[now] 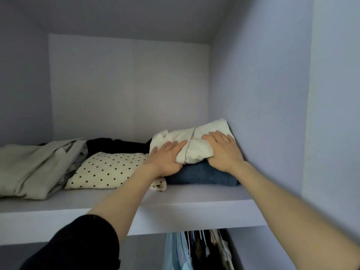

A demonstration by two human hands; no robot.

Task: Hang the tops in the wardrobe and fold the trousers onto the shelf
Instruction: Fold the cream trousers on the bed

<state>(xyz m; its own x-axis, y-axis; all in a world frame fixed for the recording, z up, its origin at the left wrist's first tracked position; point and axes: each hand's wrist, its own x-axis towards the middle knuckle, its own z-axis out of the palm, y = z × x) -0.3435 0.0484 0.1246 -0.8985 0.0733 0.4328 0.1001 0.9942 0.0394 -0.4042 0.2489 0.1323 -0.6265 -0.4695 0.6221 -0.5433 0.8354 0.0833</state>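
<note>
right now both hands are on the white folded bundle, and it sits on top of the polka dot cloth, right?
Not quite. In the head view both hands, left and right, are on the white bundle, but it sits on the blue garment, beside the polka dot cloth.

Head camera faces slightly upward, close to the wardrobe shelf (175, 197).

The shelf (97, 207) and the wardrobe walls (263, 84) look like smooth, matt painted board in pale lilac-grey, with no shine. The cream trousers (196, 145) are soft, matt woven cloth, creased, with a stitched seam. Under them, at 6 o'clock, the blue folded garment (202, 176) has a coarser, denim-like weave. At 9 o'clock the polka-dot cloth (109, 170) looks smooth and thin. The grey-green garment (33, 168) is crumpled matt fabric; the black garment (116, 145) is dull cloth.
</note>
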